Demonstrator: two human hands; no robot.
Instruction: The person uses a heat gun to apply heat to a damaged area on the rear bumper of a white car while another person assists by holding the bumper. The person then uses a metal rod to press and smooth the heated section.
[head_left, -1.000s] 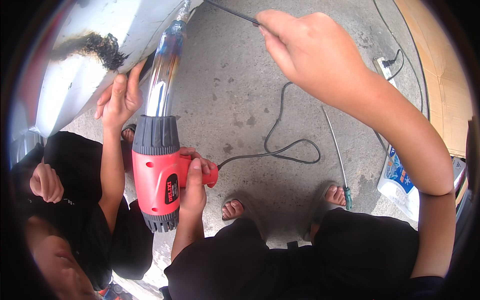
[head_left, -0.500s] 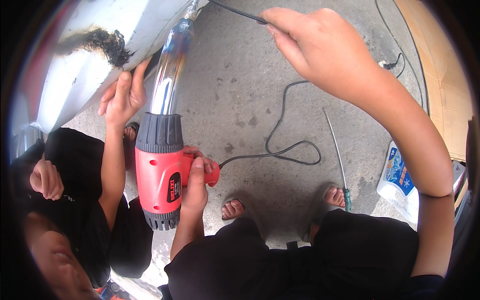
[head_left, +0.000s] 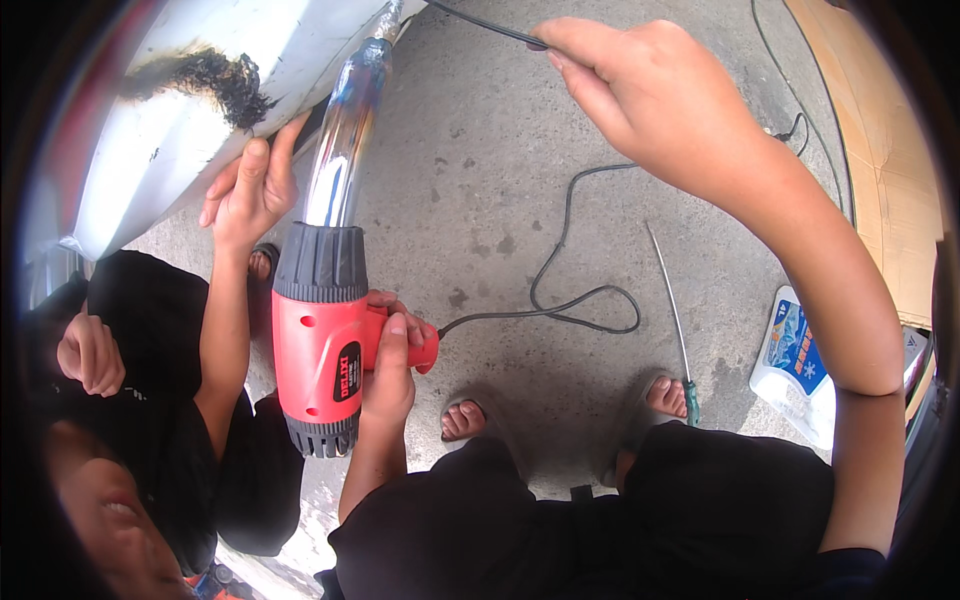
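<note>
My left hand [head_left: 392, 375] is wrapped round the handle of a red and black heat gun [head_left: 318, 330]. Its long metal nozzle [head_left: 345, 140], blued by heat, points away toward the top edge, close alongside a white panel [head_left: 125, 195]. A charred, lumpy black patch [head_left: 235, 90] marks that panel. At the upper right, my right hand [head_left: 650, 90] pinches a thin black strip [head_left: 480, 24] between thumb and fingers. The strip runs leftward toward the nozzle's tip and leaves the picture at the top, so its far end is hidden.
A co-worker at the left supports the panel's edge with a hand [head_left: 250, 195]. The gun's black cord [head_left: 570, 210] loops over the concrete floor. By my foot lies a green-handled screwdriver [head_left: 693, 400]. A white jug [head_left: 795, 360] and a cardboard sheet [head_left: 880, 150] are at the right.
My right hand and the strip have shifted slightly to the right. The heat gun stays almost in place, its nozzle tip a touch farther right. The panel appears shifted slightly too.
</note>
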